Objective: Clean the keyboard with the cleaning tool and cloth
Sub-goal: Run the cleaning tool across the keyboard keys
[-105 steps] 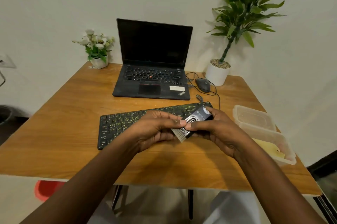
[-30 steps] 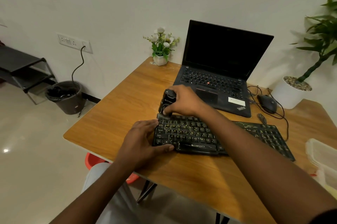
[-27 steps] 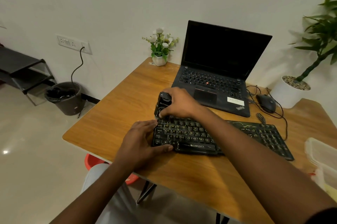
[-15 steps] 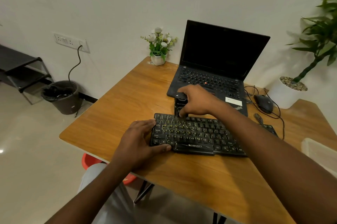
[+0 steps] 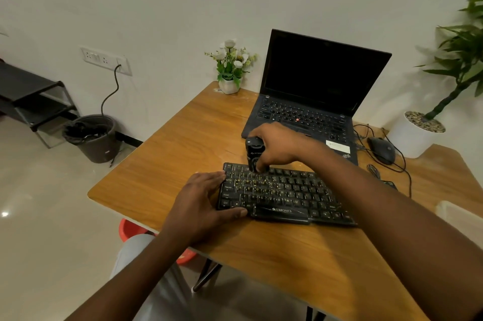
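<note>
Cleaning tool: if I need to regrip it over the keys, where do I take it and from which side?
Take the cleaning tool by its upper body, from the right, as the right hand does. It stands upright with its lower end on the far row of the keyboard, and the left hand rests on the left end.

Both bare forearms reach forward from the lower edge of the view. The left hand (image 5: pixel 206 205) lies palm down, fingers straight and together, against the left end of the keyboard (image 5: pixel 285 194), with the thumb stretched along its front edge. The right arm comes in from the lower right. The right hand (image 5: pixel 279 145) curls over the upright cleaning tool (image 5: pixel 254 152), fingertips low on it at the keyboard's back row.
</note>
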A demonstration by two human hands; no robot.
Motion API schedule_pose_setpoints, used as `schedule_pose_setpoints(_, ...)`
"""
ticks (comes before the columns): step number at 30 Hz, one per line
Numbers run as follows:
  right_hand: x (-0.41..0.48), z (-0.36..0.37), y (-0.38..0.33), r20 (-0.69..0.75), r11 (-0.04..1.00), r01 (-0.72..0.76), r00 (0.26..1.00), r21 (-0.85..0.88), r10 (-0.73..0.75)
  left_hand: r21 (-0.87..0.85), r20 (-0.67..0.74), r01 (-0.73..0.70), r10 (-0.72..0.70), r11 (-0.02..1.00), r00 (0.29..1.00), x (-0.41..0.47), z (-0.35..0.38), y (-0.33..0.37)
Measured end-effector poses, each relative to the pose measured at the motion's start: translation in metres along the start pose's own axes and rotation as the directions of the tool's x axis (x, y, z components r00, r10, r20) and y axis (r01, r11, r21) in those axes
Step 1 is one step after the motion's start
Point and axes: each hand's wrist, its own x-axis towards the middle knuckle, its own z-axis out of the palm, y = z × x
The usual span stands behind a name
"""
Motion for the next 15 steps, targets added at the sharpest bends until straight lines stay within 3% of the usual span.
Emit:
schedule_pose_setpoints(4, 0.007, 0.006, -0.010, -0.011, 1.000, 0.015, 1.000, 0.027, -0.014, 0.003, 0.004, -0.002, 0.002, 1.000, 1.000, -0.001, -0.001, 0.000)
schedule_pose_setpoints(11, 0.019, 0.029, -0.023, -0.177, 0.945, 0.017, 0.983, 0.327, 0.044, 0.023, 0.010, 0.013, -0.013, 1.000, 1.000, 0.001, 0.000, -0.003)
schedule_pose_setpoints(15, 0.011, 0.025, -0.011, -0.106, 0.965, -0.034, 0.992, 0.259, 0.063, 0.020, 0.010, 0.013, -0.013, 1.000, 1.000, 0.000, 0.001, -0.002)
